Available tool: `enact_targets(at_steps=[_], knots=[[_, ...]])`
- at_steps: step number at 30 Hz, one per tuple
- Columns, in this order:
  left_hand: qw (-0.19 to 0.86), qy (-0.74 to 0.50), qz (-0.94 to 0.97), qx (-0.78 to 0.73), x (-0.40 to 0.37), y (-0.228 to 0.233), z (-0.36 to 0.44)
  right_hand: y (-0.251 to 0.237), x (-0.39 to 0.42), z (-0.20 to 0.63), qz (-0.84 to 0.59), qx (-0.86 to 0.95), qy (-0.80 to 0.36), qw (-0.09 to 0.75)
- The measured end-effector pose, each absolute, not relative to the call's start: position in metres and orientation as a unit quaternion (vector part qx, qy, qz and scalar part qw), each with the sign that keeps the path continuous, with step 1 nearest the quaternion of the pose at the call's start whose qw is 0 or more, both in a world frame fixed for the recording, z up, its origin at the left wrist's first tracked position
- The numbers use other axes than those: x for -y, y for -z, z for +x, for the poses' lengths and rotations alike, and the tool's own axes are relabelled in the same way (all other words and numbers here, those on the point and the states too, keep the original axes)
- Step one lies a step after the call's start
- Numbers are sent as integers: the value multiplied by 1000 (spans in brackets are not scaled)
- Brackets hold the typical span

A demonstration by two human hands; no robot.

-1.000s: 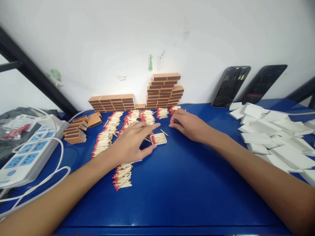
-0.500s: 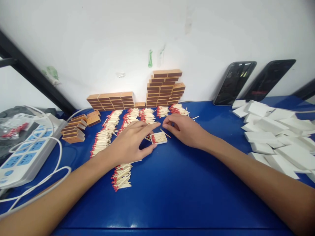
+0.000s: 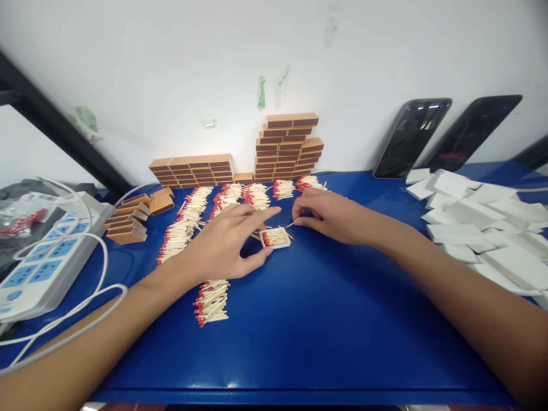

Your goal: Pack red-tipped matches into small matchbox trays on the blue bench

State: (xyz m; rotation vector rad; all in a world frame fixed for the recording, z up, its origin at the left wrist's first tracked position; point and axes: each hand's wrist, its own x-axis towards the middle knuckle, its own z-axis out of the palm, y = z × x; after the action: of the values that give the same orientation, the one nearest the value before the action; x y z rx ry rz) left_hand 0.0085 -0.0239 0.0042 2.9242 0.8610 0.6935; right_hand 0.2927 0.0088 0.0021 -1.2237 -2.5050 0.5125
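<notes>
A small white matchbox tray (image 3: 281,245) holding red-tipped matches (image 3: 274,236) lies on the blue table. Beside it, my left hand (image 3: 231,238) has its thumb and index finger spread apart. The thumb tip is against the tray's near left corner, while the index finger reaches past its far side; the other fingers are partly hidden. My right hand (image 3: 327,217) is just to the tray's right, thumb and forefinger pinched on a single match (image 3: 290,225). Rows of loose matches (image 3: 175,238) lie under and beyond my left hand, partly covered by it.
Brown matchboxes are stacked (image 3: 287,148) against the wall, with a lower row (image 3: 192,170) and a few loose boxes (image 3: 128,222) to the left. White trays (image 3: 488,220) are heaped at right, before two phones (image 3: 411,140). A power strip (image 3: 47,257) with white cables lies left.
My right hand has shifted slightly right and now pinches a match that lay beside the tray. My left hand stays by the tray. The view has tilted slightly.
</notes>
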Motion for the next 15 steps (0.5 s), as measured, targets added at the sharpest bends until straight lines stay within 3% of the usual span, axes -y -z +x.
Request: enact_targets(at_steps=[5,15], knots=[[19,-235,935,-266,26,-7,10,-8,-5,294,-394,883,-221,129],[67,-252,934,-242,32,-10,13,2,9,277,-322,893,-265,169]])
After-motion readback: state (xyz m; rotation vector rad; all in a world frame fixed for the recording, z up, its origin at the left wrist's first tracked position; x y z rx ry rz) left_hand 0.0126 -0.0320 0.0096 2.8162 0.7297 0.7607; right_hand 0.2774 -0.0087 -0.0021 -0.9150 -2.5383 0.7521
